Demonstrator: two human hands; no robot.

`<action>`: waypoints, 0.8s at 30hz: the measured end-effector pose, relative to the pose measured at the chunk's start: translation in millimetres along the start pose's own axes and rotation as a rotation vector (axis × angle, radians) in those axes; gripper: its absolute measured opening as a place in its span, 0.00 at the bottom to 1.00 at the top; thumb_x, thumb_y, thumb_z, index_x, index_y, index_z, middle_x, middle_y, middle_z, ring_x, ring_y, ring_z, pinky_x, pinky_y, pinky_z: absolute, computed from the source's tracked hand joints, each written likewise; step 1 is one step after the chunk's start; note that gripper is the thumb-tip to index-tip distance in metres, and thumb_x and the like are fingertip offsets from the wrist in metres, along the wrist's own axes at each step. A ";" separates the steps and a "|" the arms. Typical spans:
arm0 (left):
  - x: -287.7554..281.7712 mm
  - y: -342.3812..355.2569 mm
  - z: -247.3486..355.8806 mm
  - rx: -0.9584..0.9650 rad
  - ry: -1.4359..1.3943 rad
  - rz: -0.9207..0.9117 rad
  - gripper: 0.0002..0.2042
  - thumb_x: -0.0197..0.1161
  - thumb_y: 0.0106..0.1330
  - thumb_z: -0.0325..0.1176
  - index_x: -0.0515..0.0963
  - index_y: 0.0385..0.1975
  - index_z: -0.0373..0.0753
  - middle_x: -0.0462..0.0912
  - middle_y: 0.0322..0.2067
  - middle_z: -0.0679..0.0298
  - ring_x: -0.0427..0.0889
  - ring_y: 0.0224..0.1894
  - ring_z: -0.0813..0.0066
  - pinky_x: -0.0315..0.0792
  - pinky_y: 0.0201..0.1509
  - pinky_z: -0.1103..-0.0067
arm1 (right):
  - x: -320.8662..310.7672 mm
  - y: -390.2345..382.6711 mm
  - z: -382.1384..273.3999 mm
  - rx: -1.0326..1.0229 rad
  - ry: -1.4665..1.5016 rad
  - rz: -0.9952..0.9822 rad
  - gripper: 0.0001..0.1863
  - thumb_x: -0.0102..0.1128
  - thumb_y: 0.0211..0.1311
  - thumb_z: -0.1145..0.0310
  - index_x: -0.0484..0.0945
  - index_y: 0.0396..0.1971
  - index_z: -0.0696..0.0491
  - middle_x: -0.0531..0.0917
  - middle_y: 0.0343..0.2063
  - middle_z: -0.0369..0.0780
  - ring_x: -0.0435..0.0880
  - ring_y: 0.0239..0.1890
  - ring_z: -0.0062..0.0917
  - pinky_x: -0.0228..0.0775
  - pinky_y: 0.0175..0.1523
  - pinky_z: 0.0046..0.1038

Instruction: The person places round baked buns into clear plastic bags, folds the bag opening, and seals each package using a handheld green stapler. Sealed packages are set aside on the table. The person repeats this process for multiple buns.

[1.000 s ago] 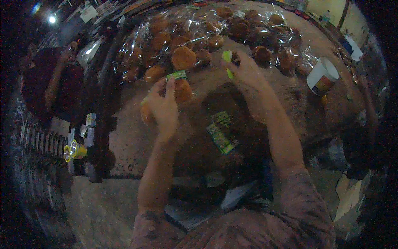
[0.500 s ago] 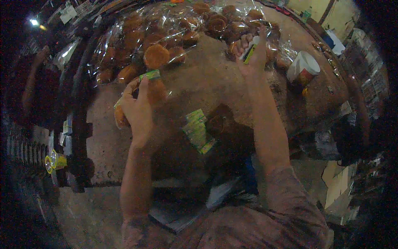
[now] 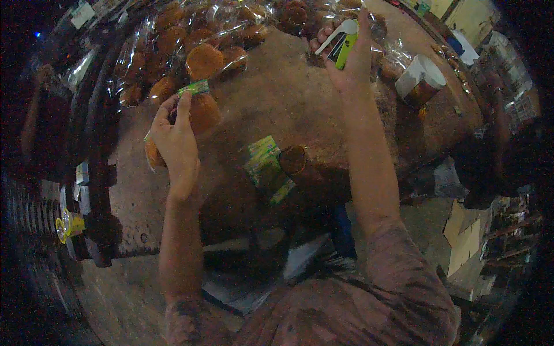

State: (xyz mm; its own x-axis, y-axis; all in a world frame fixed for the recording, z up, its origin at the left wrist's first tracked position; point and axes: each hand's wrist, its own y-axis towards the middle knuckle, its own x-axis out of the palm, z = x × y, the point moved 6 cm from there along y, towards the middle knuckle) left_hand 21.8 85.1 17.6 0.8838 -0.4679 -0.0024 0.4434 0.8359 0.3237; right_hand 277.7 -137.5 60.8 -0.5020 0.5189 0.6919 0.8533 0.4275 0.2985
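Bagged buns [image 3: 199,112] half-hidden in left hand [image 3: 176,144]'s grip; stapler [image 3: 341,41] clamped in right hand [image 3: 346,60].

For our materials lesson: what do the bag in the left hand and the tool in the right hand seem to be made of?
Bag: thin clear plastic film, glossy, judging by glints and buns showing through. Tool: probably hard plastic, smooth white and lime-green shell; any metal parts cannot be seen.

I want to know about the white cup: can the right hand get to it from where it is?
Probably yes. The right hand is raised just left of the white cup, with nothing between them, though it already holds a green and white stapler.
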 end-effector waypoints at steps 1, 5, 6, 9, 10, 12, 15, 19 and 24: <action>0.8 -0.7 -1.6 -0.032 -0.029 -0.007 0.14 0.64 0.71 0.35 0.82 0.45 0.29 0.84 0.39 0.63 0.78 0.41 0.81 0.72 0.49 0.81 | 1.9 -0.7 0.3 -0.003 -0.035 -0.014 0.26 0.56 0.67 0.40 0.74 0.30 0.51 0.77 0.25 0.38 0.77 0.31 0.28 0.74 0.44 0.37; 1.0 -2.7 2.7 -0.011 -0.027 -0.004 0.13 0.64 0.71 0.34 0.82 0.45 0.29 0.84 0.38 0.63 0.79 0.40 0.81 0.73 0.49 0.82 | 5.9 2.3 3.3 -0.018 -0.180 -0.042 0.25 0.56 0.68 0.41 0.75 0.30 0.51 0.78 0.25 0.37 0.78 0.30 0.26 0.75 0.42 0.35; 1.2 -3.0 3.9 -0.009 -0.025 -0.006 0.13 0.64 0.71 0.34 0.81 0.45 0.29 0.84 0.38 0.63 0.79 0.40 0.81 0.73 0.49 0.82 | 5.5 3.3 4.3 -0.020 -0.209 -0.047 0.25 0.56 0.68 0.41 0.75 0.30 0.51 0.79 0.25 0.37 0.78 0.30 0.26 0.75 0.41 0.34; 1.0 -2.8 4.8 -0.028 -0.053 -0.025 0.13 0.65 0.71 0.34 0.81 0.45 0.29 0.84 0.38 0.63 0.79 0.41 0.81 0.73 0.49 0.82 | 3.3 5.9 7.9 -0.027 -0.285 -0.048 0.24 0.56 0.68 0.42 0.76 0.30 0.51 0.79 0.25 0.37 0.79 0.30 0.25 0.75 0.40 0.32; 1.6 -2.9 3.8 -0.049 -0.083 -0.034 0.13 0.65 0.71 0.34 0.81 0.45 0.30 0.84 0.39 0.63 0.79 0.41 0.81 0.73 0.50 0.82 | 2.2 6.8 8.5 -0.031 -0.305 -0.048 0.24 0.57 0.68 0.42 0.76 0.30 0.50 0.80 0.25 0.37 0.79 0.30 0.25 0.75 0.39 0.32; 1.2 -2.8 2.6 -0.062 -0.083 -0.036 0.12 0.64 0.71 0.34 0.81 0.45 0.30 0.84 0.39 0.63 0.79 0.41 0.81 0.72 0.50 0.81 | 0.1 7.9 9.4 -0.039 -0.343 -0.046 0.24 0.57 0.69 0.42 0.76 0.30 0.50 0.80 0.25 0.37 0.80 0.30 0.24 0.76 0.39 0.30; 0.2 -1.8 2.1 -0.039 -0.018 -0.023 0.13 0.65 0.70 0.36 0.82 0.45 0.31 0.85 0.40 0.62 0.80 0.42 0.78 0.73 0.51 0.79 | -2.2 10.0 9.9 -0.049 -0.395 -0.040 0.23 0.57 0.69 0.43 0.77 0.30 0.50 0.81 0.25 0.37 0.81 0.30 0.23 0.76 0.37 0.28; 4.3 -1.2 7.0 0.062 0.114 -0.074 0.15 0.66 0.69 0.39 0.83 0.47 0.33 0.86 0.42 0.60 0.82 0.44 0.73 0.75 0.52 0.76 | 2.4 9.3 13.7 -0.084 -0.465 -0.021 0.22 0.57 0.70 0.44 0.78 0.30 0.50 0.82 0.25 0.36 0.82 0.29 0.21 0.77 0.35 0.26; 17.3 -14.2 20.1 0.212 0.237 -0.151 0.09 0.67 0.67 0.32 0.81 0.40 0.32 0.84 0.37 0.59 0.80 0.42 0.75 0.72 0.49 0.77 | 22.1 -17.3 42.1 -0.128 -0.515 0.082 0.21 0.56 0.71 0.45 0.78 0.37 0.51 0.82 0.27 0.36 0.82 0.28 0.20 0.76 0.34 0.24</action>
State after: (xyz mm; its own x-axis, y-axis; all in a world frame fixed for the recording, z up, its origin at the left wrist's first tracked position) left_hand 27.8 59.4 31.9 0.8315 -0.4817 -0.2766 0.5531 0.6723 0.4920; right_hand 246.0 -102.3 43.3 -0.4099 0.8565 0.3138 0.8868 0.2937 0.3568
